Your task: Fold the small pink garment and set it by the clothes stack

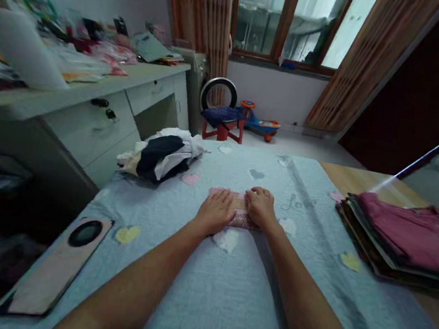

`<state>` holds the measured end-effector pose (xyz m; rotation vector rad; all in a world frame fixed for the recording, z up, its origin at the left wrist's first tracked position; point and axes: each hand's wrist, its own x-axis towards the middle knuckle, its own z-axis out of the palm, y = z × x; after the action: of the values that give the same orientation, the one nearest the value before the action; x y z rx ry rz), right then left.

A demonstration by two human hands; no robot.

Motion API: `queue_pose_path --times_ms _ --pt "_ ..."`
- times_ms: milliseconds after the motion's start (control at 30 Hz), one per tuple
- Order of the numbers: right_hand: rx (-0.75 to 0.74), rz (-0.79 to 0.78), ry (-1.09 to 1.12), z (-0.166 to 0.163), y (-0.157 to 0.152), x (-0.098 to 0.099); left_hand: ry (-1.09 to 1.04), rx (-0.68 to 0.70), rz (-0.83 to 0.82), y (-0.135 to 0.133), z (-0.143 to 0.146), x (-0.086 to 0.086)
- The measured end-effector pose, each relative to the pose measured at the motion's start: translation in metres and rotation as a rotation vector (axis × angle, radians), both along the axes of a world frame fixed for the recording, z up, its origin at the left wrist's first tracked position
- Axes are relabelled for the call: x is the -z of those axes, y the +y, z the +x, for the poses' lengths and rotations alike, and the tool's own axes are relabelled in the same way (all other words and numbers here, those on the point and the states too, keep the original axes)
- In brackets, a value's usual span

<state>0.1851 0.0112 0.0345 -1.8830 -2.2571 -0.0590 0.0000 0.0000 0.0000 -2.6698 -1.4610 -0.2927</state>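
Left hand (215,211): I see it flat, pressing the pink cloth (237,209).
Right hand (261,207): flat beside it, pressing likewise.
Beneath: blue quilt (224,293).

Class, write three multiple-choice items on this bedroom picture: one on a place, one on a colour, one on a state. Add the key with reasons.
1. Where does the stack of folded clothes topped by a maroon garment lie?
A. right of the hands
B. on the desk
C. on the floor

2. What colour is the small folded cloth under the hands?
A. green
B. pink
C. black

3. How do the left hand and right hand rest?
A. raised in the air
B. flat on the cloth, side by side
C. gripping the phone

Key: A, the stack sits at the right edge of the light blue quilted cover; B, pink fabric shows between and below the hands; B, both palms press down on the cloth, while the pale pink phone lies untouched at the left.
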Motion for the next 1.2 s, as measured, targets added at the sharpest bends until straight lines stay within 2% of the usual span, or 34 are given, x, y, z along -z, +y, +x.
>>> queue_pose_path --times_ms 133,233,400,600,733,833,967,1100,1200 --pt "-0.106 -0.036 0.046 -0.007 -0.010 -0.001 -0.006 0.018 0.032 -0.001 0.000 0.000" --pt "-0.140 -0.070 0.051 -0.011 -0.016 0.007 -0.019 0.043 0.056 -0.002 0.000 -0.002" --pt "-0.101 -0.091 0.029 -0.010 -0.018 0.018 -0.040 -0.009 0.016 -0.003 0.000 -0.003" --pt "-0.007 -0.117 0.013 -0.003 -0.015 0.018 -0.047 -0.087 -0.069 -0.003 0.000 -0.007" --pt "-0.002 -0.118 -0.015 0.000 -0.014 0.020 -0.055 -0.173 -0.129 -0.004 -0.002 -0.011" --pt "0.000 -0.114 -0.019 0.000 -0.014 0.022 -0.058 -0.189 -0.152 -0.005 -0.002 -0.012" --pt "0.002 -0.069 0.011 -0.002 -0.016 0.023 -0.060 -0.166 -0.082 -0.007 0.000 -0.014" --pt "-0.022 0.056 0.082 -0.002 -0.018 0.019 -0.090 -0.074 0.020 -0.008 0.001 -0.018" --pt "-0.048 0.088 0.107 -0.002 -0.019 0.014 -0.096 0.000 0.002 -0.008 0.001 -0.020"
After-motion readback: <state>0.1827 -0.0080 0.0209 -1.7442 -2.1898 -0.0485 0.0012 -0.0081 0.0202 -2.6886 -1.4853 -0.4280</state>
